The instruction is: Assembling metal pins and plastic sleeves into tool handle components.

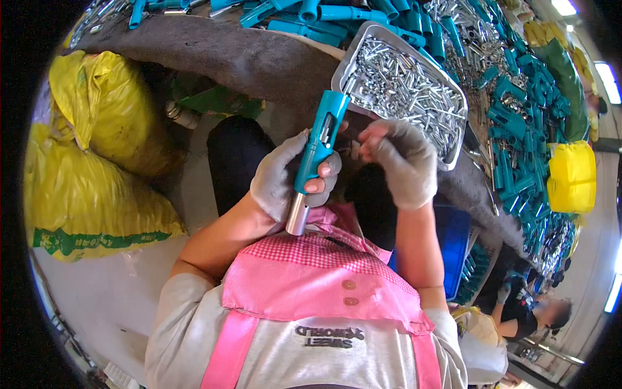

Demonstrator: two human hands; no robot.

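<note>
1. Our left hand [282,175] wraps firmly around the teal handle [321,139], tilted above our lap; a loosened grip could let it slide, with the metal tube [297,215] protruding below.
2. Our right hand [408,165] is blurred beside the handle, fingers curled inward; we cannot tell whether they pinch anything, so a small part might drop unnoticed.
3. The tray [348,57] sits near, at the counter's [227,48] edge; a careless knock could spill its metal pins [408,84].

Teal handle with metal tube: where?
Head view, near centre: the teal handle is in the left hand, left of the right hand, below-left of the metal tray.
</note>
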